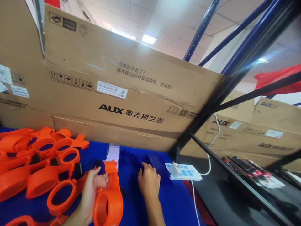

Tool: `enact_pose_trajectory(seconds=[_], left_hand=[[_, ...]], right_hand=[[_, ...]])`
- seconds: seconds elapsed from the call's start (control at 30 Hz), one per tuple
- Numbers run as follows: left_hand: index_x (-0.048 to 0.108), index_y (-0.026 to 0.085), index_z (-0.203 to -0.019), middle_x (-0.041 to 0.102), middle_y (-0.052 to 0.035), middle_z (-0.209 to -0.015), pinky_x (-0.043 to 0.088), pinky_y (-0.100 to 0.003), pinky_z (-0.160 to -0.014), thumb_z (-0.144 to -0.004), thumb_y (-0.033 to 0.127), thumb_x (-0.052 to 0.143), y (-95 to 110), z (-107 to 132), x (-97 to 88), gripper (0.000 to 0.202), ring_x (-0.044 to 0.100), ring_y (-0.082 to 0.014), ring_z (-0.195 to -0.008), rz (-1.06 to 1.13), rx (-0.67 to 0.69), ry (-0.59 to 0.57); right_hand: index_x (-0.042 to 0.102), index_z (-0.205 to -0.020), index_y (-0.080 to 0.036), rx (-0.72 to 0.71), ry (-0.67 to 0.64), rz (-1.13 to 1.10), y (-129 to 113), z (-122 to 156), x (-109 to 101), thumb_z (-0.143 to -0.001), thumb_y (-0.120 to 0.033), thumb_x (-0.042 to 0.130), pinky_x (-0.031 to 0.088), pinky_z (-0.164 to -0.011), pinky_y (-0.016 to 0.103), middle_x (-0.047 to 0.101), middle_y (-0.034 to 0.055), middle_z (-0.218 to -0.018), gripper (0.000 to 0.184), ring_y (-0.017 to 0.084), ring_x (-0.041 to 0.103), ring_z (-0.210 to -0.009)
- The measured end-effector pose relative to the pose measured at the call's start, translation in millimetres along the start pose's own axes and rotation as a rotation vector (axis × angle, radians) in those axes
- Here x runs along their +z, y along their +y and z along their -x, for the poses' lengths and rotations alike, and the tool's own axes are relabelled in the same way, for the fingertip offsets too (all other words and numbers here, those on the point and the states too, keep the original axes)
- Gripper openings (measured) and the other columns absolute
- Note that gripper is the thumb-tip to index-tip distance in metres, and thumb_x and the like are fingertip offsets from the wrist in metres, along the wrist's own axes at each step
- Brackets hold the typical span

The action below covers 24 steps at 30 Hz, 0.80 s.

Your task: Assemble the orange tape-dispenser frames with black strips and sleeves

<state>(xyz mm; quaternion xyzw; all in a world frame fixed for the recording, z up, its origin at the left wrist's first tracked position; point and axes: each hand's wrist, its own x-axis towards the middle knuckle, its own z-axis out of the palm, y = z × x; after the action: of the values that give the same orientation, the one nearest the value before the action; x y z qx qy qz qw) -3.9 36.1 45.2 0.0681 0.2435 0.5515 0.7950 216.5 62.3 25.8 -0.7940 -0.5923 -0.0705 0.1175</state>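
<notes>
My left hand [92, 188] is wrapped round an orange plastic part [108, 197], a ribbed handle with a ring at its near end, held just above the blue table [174, 201]. My right hand [148, 180] rests knuckles up on the table, fingers curled down onto small dark blue parts [131, 157]; whether it grips one is hidden. A phone [112, 156] lies just beyond the orange part.
A heap of the same orange ring parts [44, 163] fills the left of the table. A white power strip [184, 172] with a charger and cable lies to the right. Large cardboard boxes [113, 94] stand behind. A dark shelf frame [211, 103] rises at right.
</notes>
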Motion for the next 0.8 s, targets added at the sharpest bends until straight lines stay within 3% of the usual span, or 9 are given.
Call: enact_pose_trajectory(seconds=[0.23,0.37,0.43,0.6,0.8], left_hand=[[0.074,0.007,-0.100,0.079,-0.0164,-0.084,0.060,-0.037,-0.069,-0.085,0.035,0.064,-1.2,-0.9,2.1,0.033,0.075,-0.0280,-0.073,0.004,-0.002,-0.038],[0.075,0.009,-0.099,0.079,-0.0148,-0.084,0.060,-0.037,-0.067,-0.085,0.036,0.066,-2.8,-1.2,-1.3,0.032,0.076,-0.0293,-0.074,-0.024,-0.009,-0.070],[0.075,0.008,-0.100,0.079,-0.0150,-0.084,0.060,-0.037,-0.067,-0.086,0.037,0.066,-2.9,-1.2,-2.4,0.033,0.076,-0.0294,-0.075,-0.031,-0.012,-0.095],[0.074,0.008,-0.097,0.078,-0.0161,-0.081,0.059,-0.037,-0.066,-0.084,0.036,0.066,-2.4,-1.8,-1.8,0.032,0.076,-0.0293,-0.072,-0.025,-0.028,-0.054],[0.073,0.009,-0.104,0.079,-0.0157,-0.084,0.060,-0.038,-0.066,-0.079,0.036,0.068,-3.0,0.5,4.4,0.037,0.077,-0.0329,-0.079,-0.036,-0.030,-0.005]], right_hand=[[0.064,-0.132,-0.027,-0.038,-0.046,-0.114,6.6,-6.5,-5.1,-0.095,-0.007,0.043,0.041,-0.084,0.035,0.077,0.0090,-0.112,0.047,0.025,0.066,-0.109],[0.065,-0.130,-0.026,-0.048,-0.023,-0.104,4.8,-4.7,-0.4,-0.098,-0.025,0.053,0.041,-0.088,0.040,0.072,0.0120,-0.122,0.035,0.031,0.062,-0.113],[0.063,-0.133,-0.024,-0.045,-0.011,-0.068,3.9,-3.0,3.0,-0.096,-0.031,0.058,0.041,-0.091,0.043,0.068,0.0148,-0.128,0.038,0.034,0.061,-0.116],[0.063,-0.133,-0.023,-0.032,-0.020,-0.003,3.9,-3.3,5.9,-0.095,-0.020,0.057,0.041,-0.091,0.043,0.069,0.0144,-0.128,0.039,0.033,0.062,-0.116],[0.065,-0.131,-0.022,-0.023,0.028,-0.074,3.9,-6.5,-1.0,-0.097,-0.018,0.050,0.042,-0.088,0.042,0.074,0.0132,-0.122,0.038,0.032,0.065,-0.111]])
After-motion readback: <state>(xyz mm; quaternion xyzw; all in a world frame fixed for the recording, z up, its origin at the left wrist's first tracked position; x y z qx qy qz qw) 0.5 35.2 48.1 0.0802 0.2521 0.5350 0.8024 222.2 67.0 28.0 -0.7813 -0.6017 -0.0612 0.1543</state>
